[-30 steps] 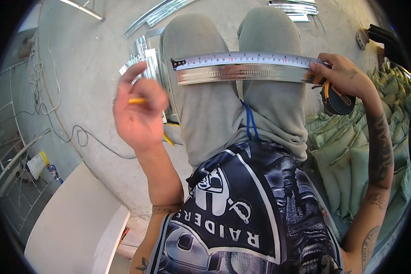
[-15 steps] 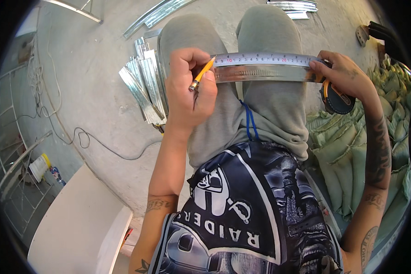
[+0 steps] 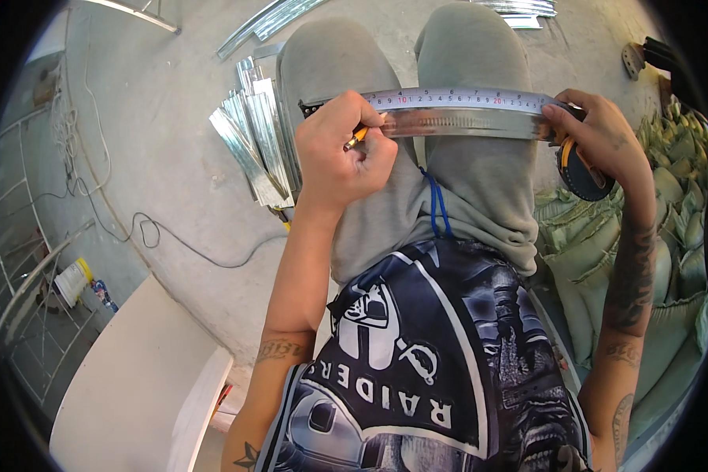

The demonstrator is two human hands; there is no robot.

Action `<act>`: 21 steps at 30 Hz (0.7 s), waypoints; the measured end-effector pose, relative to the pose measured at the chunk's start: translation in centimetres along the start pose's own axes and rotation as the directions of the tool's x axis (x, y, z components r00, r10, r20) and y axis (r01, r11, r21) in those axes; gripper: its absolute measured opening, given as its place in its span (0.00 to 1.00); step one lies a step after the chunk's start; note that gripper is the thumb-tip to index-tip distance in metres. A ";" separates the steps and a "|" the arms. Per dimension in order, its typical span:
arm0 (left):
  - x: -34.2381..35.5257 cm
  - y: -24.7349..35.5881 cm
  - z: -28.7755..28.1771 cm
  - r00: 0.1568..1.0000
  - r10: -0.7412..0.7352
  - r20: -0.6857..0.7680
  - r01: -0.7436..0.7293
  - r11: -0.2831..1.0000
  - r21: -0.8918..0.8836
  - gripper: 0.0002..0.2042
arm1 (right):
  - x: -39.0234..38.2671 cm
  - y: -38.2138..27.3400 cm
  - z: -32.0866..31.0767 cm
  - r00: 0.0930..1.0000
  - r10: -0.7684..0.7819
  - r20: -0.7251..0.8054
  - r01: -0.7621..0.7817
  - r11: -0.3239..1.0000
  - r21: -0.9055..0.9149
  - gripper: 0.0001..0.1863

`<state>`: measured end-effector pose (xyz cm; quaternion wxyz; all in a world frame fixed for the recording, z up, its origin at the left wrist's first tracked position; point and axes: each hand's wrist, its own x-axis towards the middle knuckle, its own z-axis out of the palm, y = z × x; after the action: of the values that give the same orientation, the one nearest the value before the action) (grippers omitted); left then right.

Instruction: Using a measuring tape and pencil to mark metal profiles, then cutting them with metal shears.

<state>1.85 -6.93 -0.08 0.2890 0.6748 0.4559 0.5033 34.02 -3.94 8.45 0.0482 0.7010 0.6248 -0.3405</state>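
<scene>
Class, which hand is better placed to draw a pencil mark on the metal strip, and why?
Probably the left hand: it grips the yellow pencil right by the metal strip. The right hand seems occupied, holding the tape measure at the strip's right end.

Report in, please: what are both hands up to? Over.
Left hand gripping yellow pencil over metal strip; right hand holding tape measure at strip's right end. Strip lying across grey trousers. Left hand covering part of tape blade.
</scene>
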 end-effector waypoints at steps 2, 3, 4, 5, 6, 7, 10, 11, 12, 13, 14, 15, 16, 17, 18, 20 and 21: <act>-0.1 -0.3 0.0 1.000 0.021 0.001 -0.021 1.000 0.017 0.05 | -0.1 -0.1 0.3 0.999 -0.009 -0.038 0.007 0.999 -0.049 0.23; -0.1 -0.4 0.0 0.999 0.045 0.005 -0.045 0.998 0.033 0.06 | -0.3 -0.1 0.4 0.997 -0.018 -0.078 0.011 0.995 -0.098 0.23; -0.1 -0.4 0.0 0.999 0.042 0.004 -0.042 0.999 0.034 0.06 | -0.3 -0.2 0.5 0.997 -0.020 -0.075 0.012 0.995 -0.098 0.23; 0.0 -0.4 0.1 0.998 0.055 0.001 -0.055 0.998 0.038 0.06 | -0.4 -0.3 0.5 0.998 0.008 -0.061 -0.012 0.998 -0.054 0.22; 0.1 -0.3 0.2 0.998 0.068 -0.002 -0.068 0.997 0.041 0.06 | -0.4 -0.4 0.5 0.998 0.036 -0.046 -0.037 0.999 -0.011 0.22; 0.1 -0.3 0.1 0.998 0.066 -0.003 -0.066 0.997 0.042 0.06 | -0.4 -0.3 0.5 0.998 0.036 -0.044 -0.036 0.999 -0.011 0.22; 0.2 -0.2 0.1 0.998 0.068 0.010 -0.069 0.995 0.077 0.06 | -0.4 -0.3 0.5 0.998 0.019 -0.058 -0.022 0.999 -0.038 0.23; 0.2 -0.2 0.2 0.998 0.070 0.004 -0.070 0.995 0.074 0.06 | -0.4 -0.3 0.5 0.998 0.023 -0.064 -0.027 0.998 -0.049 0.22; 0.2 -0.1 0.2 0.997 0.073 -0.003 -0.072 0.995 0.071 0.07 | -0.4 -0.4 0.5 0.997 0.027 -0.069 -0.032 0.998 -0.060 0.22; 0.2 -0.2 0.1 0.998 0.070 -0.003 -0.070 0.995 0.071 0.07 | -0.4 -0.4 0.5 0.997 0.027 -0.067 -0.031 0.998 -0.060 0.22; 0.2 -0.2 0.0 0.996 0.082 0.023 -0.083 0.994 0.076 0.06 | -0.4 -0.4 0.4 0.998 0.035 -0.060 -0.039 0.997 -0.065 0.23; 0.2 -0.2 -0.1 0.995 0.093 0.048 -0.097 0.992 0.081 0.06 | -0.4 -0.4 0.4 0.998 0.043 -0.054 -0.047 0.996 -0.070 0.23; 0.2 -0.2 0.0 0.995 0.091 0.047 -0.095 0.992 0.082 0.06 | -0.4 -0.4 0.5 0.998 0.043 -0.052 -0.046 0.996 -0.071 0.23; 0.3 -0.2 0.2 0.996 0.090 0.020 -0.091 0.993 0.079 0.06 | -0.5 -0.3 0.5 0.997 0.035 -0.065 -0.040 0.997 -0.068 0.24; 0.2 -0.2 0.2 0.996 0.089 -0.007 -0.088 0.993 0.076 0.06 | -0.5 -0.3 0.5 0.997 0.028 -0.078 -0.033 0.997 -0.064 0.25; 0.2 -0.3 -0.1 0.996 0.086 0.022 -0.087 0.993 0.078 0.06 | -0.5 -0.6 0.3 0.997 0.048 -0.054 -0.051 0.996 -0.071 0.25; 0.2 -0.3 -0.2 0.995 0.083 0.051 -0.087 0.993 0.079 0.06 | -0.5 -0.8 0.2 0.997 0.067 -0.030 -0.070 0.995 -0.077 0.26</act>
<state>1.62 -6.59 -0.19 0.2504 0.7165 0.4397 0.4802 33.24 -4.30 8.84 0.0785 0.7242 0.6138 -0.3042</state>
